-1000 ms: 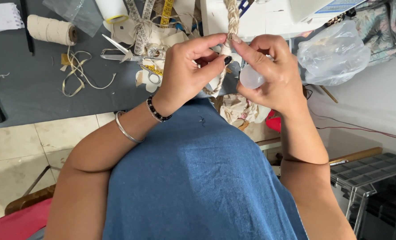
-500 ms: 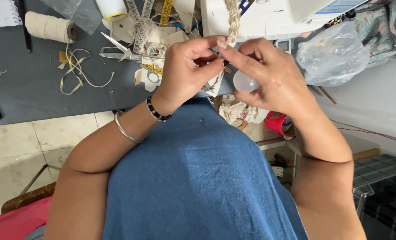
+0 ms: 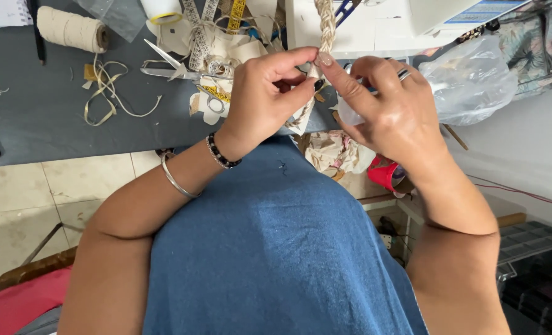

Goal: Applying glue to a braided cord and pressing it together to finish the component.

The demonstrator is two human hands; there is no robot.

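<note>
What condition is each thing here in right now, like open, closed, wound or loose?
Cream braided cord: plaited, held taut, pinched by both hands.
Left hand: closed on the cord.
Right hand: fingertips pinching the cord.
Silver scissors: lying open on the grey table.
Spool of cream twine: wound, on its side.
Clear plastic bag: crumpled.
Yellow measuring tape: unrolled.

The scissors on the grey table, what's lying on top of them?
A printed measuring tape crosses the scissors. Their handles are partly hidden under paper scraps and the left hand.
</note>
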